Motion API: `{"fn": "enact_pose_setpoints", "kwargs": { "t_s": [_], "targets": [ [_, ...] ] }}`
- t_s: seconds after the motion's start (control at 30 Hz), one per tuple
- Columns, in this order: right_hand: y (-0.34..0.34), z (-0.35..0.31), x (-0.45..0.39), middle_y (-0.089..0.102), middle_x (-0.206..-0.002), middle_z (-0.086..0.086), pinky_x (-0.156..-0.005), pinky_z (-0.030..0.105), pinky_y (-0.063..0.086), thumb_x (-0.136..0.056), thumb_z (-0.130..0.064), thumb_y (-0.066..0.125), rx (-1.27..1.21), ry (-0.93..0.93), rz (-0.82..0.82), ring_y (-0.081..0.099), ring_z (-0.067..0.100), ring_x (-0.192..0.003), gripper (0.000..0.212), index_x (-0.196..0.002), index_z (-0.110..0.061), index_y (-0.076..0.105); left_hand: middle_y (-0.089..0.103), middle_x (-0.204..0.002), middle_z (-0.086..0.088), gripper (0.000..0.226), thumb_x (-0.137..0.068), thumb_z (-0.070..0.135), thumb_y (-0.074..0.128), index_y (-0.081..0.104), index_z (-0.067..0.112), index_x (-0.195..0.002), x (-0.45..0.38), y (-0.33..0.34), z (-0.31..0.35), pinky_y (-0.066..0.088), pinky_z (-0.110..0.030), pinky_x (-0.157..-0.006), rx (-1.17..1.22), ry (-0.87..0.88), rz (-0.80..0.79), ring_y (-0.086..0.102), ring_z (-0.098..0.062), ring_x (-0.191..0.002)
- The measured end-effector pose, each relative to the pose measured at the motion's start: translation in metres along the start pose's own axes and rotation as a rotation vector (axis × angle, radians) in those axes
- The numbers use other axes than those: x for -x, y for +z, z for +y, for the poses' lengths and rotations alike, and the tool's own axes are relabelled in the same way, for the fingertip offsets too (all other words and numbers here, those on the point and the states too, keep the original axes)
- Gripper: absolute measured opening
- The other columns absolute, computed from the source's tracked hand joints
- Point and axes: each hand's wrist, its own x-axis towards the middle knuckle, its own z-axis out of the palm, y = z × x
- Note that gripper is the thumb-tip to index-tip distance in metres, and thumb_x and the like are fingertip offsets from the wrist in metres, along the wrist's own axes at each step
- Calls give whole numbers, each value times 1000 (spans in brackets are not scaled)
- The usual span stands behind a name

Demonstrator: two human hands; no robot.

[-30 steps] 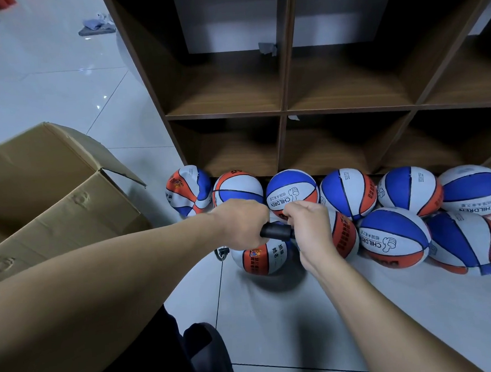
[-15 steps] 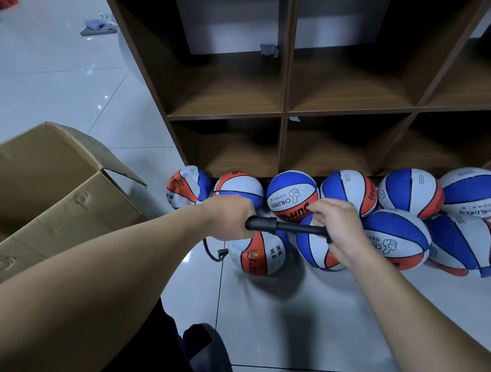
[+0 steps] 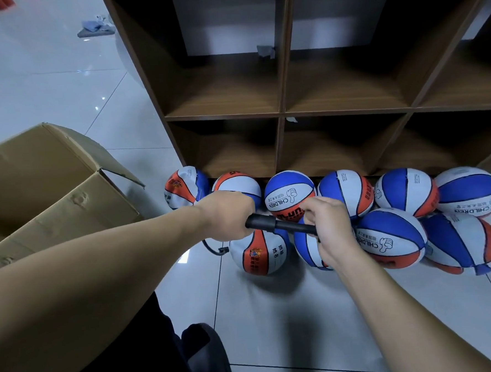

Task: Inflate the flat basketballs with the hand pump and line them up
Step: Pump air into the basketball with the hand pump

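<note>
I hold a black hand pump (image 3: 278, 225) crosswise above the floor. My left hand (image 3: 226, 215) grips its barrel end and my right hand (image 3: 328, 226) grips the handle end. A thin black hose (image 3: 213, 249) loops from under my left hand to the white, orange and blue basketball (image 3: 260, 252) lying just below the pump. Several more balls in the same colours lie in two rows along the shelf's foot, among them a blue-topped ball (image 3: 289, 193) behind the pump and a ball with a pinched end (image 3: 463, 244) at the far right.
A dark wooden cubby shelf (image 3: 283, 111) with bare compartments stands right behind the balls. An open cardboard box (image 3: 46, 186) sits at my left. White floor tiles (image 3: 289, 312) spread in front of the balls. My dark-clothed knee (image 3: 202, 352) is at the bottom.
The pump handle was pushed in a second ago, pulled far out to the right half a second ago, and now my right hand has moved back left, shortening the pump.
</note>
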Motion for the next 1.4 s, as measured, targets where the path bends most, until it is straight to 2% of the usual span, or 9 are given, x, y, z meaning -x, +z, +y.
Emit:
{"fn": "enact_pose_setpoints", "kwargs": {
  "t_s": [0.13, 0.3, 0.47, 0.57, 0.63, 0.7, 0.87, 1.1, 1.4],
  "targets": [
    [12, -2, 2, 18, -64, 3, -61, 39, 13, -85, -2, 60, -9, -21, 36, 16, 21, -63, 48, -62, -24, 24, 56, -65, 3, 32, -96, 34, 61, 49, 25, -69, 2, -1, 11, 39, -29, -53, 12, 1, 26, 48, -15, -55],
    [25, 1, 8, 16, -62, -1, -51, 29, 16, -86, 3, 57, 11, -52, 31, 15, 18, -59, 52, -57, -26, 24, 56, -65, 4, 26, -94, 31, 60, 50, 24, -71, 2, -5, 19, 46, -31, -55, 11, 24, 48, 50, -15, -57],
    [35, 9, 12, 16, -78, 17, -65, 45, 18, -81, -1, 59, 5, -33, 60, 17, 30, -73, 39, -65, -13, 25, 54, -68, 5, 28, -95, 30, 60, 46, 27, -71, 1, -7, 31, 39, -30, -53, -11, 47, 10, 50, -13, -59],
    [36, 14, 11, 17, -81, 20, -61, 38, 22, -82, -2, 60, 4, -23, 56, 19, 32, -76, 35, -68, -7, 28, 55, -68, 5, 26, -94, 29, 59, 47, 26, -71, 0, -8, 31, 39, -30, -53, -19, 52, 1, 50, -13, -58],
    [33, 14, 9, 18, -80, 21, -63, 40, 24, -83, -3, 60, 1, -16, 39, 20, 32, -77, 35, -68, -7, 29, 55, -67, 5, 26, -94, 29, 59, 48, 26, -71, 0, -10, 30, 38, -30, -52, -24, 58, 10, 50, -13, -58],
    [30, 12, 6, 17, -77, 17, -63, 42, 22, -82, -4, 61, 0, -17, 7, 19, 32, -75, 39, -65, -14, 28, 55, -66, 6, 27, -93, 29, 60, 48, 27, -70, -2, -10, 29, 38, -30, -53, -31, 71, 26, 50, -12, -57],
    [14, 11, 2, 22, -62, 4, -48, 25, 30, -89, 2, 60, 55, -7, -58, 25, 18, -56, 47, -56, -20, 34, 55, -65, 6, 27, -93, 28, 61, 49, 27, -68, -3, -10, 27, 42, -30, -55, -4, 71, 10, 50, -13, -57],
    [-39, 4, -8, 17, -63, 6, -64, 47, 14, -90, -3, 62, 62, 70, -47, 17, 22, -59, 47, -61, -22, 30, 61, -70, 2, 27, -97, 37, 58, 54, 25, -72, -2, -4, -4, 52, -37, -61, -15, -35, -60, 56, -21, -62],
    [-28, -1, -10, 15, -66, 9, -64, 47, 13, -86, -4, 61, 32, 24, 26, 13, 29, -68, 46, -73, -17, 19, 58, -69, 2, 25, -96, 30, 59, 52, 26, -73, -1, -7, 8, 49, -33, -58, -7, -47, -48, 54, -19, -60]
  ]
}}
